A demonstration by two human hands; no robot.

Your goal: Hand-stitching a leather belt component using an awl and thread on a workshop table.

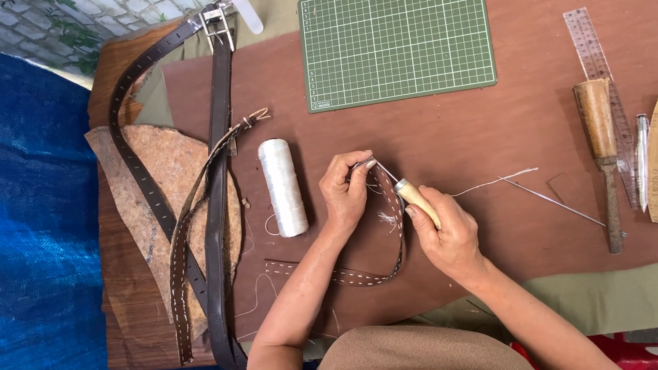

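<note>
Right hand [445,233] grips awl [415,197]; left hand [346,192] pinches stitched strap [396,226]; thread spool [282,186] beside, cutting mat [397,48] beyond.

Open brown leather sheet [445,130] between the green gridded cutting mat [397,51] and both hands, free for passing. Left of the left hand [346,192], blocked by the upright white thread spool [282,186], then dark brown leather belts [218,171]. Right of the right hand [445,236], a thin steel needle with white thread [548,197], beyond it a wooden-handled tool [602,151] and clear ruler [596,62].
</note>
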